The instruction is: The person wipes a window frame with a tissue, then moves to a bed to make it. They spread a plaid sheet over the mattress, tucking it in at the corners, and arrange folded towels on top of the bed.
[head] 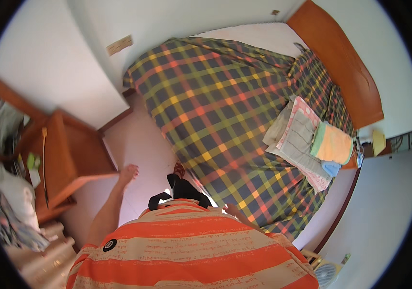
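My left hand [129, 175] hangs beside the brown wooden cabinet, over the pink floor, with nothing seen in it. Close to my body, my right hand [232, 209] is at the edge of the bed, partly hidden, and its fingers cannot be made out well. A dark plaid cloth with yellow, green and red lines [206, 108] covers most of the bed. On it, towards the wooden headboard [339, 65], lie a folded grey and pink cloth [297, 132], an orange towel with a green edge [332, 143] and a small blue cloth [331, 168].
The brown wooden cabinet [83, 144] stands at the left with a long thin stick [44, 162] and a green packet [33, 160] on it. A white wall corner [119, 97] juts out behind. A lamp [377, 142] is by the headboard; a fan [326, 276] is at the lower right.
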Tool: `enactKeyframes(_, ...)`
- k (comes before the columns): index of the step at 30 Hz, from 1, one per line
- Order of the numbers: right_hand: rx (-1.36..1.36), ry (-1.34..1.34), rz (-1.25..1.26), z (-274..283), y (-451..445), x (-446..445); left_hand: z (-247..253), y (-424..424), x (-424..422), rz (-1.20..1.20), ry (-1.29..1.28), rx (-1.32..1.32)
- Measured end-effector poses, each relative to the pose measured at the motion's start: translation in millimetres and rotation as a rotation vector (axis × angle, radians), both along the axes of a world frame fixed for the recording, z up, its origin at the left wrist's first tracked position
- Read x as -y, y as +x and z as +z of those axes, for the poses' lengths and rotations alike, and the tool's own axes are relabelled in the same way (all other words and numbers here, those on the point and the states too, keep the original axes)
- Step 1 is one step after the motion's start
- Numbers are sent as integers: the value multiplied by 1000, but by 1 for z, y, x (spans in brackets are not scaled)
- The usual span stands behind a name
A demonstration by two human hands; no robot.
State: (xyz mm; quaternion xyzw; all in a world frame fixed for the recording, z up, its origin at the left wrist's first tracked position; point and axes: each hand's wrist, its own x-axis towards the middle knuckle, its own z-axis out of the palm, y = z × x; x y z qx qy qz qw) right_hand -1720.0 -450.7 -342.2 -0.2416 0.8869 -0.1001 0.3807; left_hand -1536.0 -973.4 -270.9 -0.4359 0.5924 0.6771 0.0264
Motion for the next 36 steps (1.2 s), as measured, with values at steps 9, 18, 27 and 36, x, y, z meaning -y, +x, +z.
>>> enactKeyframes(9, -187, -302, -193, 3, -145, 161, 10, -80, 56, -330, 55, 497)
enactKeyframes(18, 94, -211, -387, 44, -261, 277, 10, -253, 192, -325, -219, 187)
enactKeyframes(27, -37, -147, -517, 6, -386, 393, 19, -545, 286, -405, -643, -80)
enactKeyframes(36, -44, 124, -525, -13, -414, 431, -56, -798, 352, -528, -1068, -256)
